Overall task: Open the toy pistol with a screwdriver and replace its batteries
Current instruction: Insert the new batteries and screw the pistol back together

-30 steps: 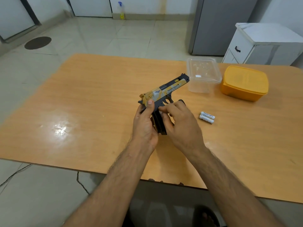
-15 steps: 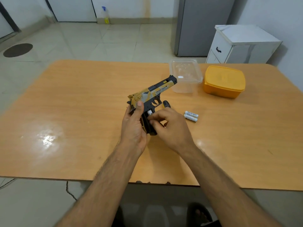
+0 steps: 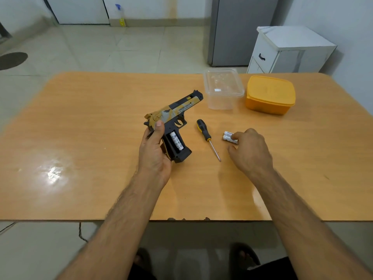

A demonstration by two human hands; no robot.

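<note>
1. Left hand (image 3: 154, 152) grips yellow-and-black plastic toy pistol (image 3: 173, 116), grip compartment open w/ one battery inside.
2. Right hand (image 3: 249, 150) pinches two white AA batteries (image 3: 229, 137) on table, right of the black-and-yellow-handled screwdriver (image 3: 207, 138).
3. Take one only; check polarity.

A toy pistol (image 3: 173, 114) in mustard yellow and black, its slide streaked grey and white with pale lettering, sits against an orange-tan wood-grain table (image 3: 80, 138). A white battery (image 3: 177, 142) with black markings shows in its black handle. The screwdriver (image 3: 203, 130) has a black-and-yellow handle and silver shaft. Two white batteries (image 3: 228, 136) lie near a clear box (image 3: 223, 87) and an orange-yellow box (image 3: 269, 94).
</note>
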